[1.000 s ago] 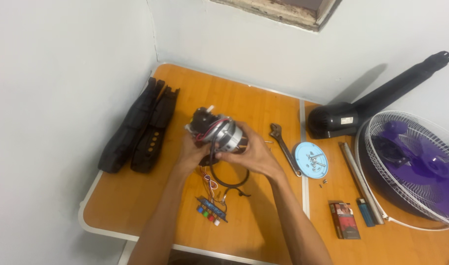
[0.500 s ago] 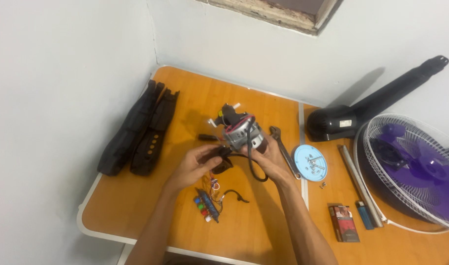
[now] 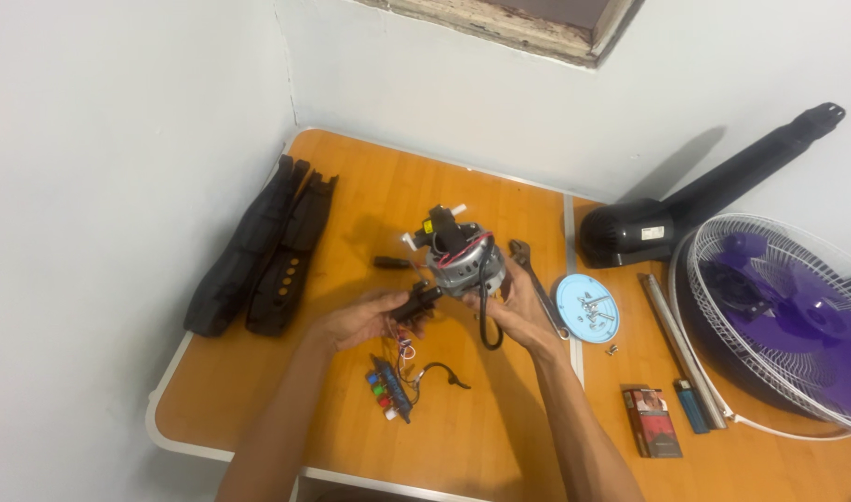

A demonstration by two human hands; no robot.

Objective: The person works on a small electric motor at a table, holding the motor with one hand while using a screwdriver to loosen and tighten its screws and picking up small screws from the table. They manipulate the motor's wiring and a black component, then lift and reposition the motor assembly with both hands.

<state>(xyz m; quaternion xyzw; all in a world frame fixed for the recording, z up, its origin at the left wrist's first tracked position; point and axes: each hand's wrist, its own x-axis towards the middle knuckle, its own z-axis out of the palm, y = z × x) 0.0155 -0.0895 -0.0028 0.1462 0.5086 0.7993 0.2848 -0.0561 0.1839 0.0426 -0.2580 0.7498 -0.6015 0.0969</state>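
A grey fan motor with red and black wires is held above the orange table. My right hand grips the motor from its right side. A thick black cable loops down from it. My left hand pinches a small black part joined to the motor's wires. Below the hands lies a switch strip with coloured buttons, with thin wires running up from it. A screwdriver with a black handle rests on the table behind the left hand.
Two black plastic housing halves lie at the left. An adjustable wrench, a pale blue lid with screws, a metal rod, a small red-and-black box and a blue lighter sit right. A fan grille with purple blades and black stand are far right.
The motor has been turned and shifted right, now held mostly by my right hand. My left hand dropped off it and took hold of the small black part.
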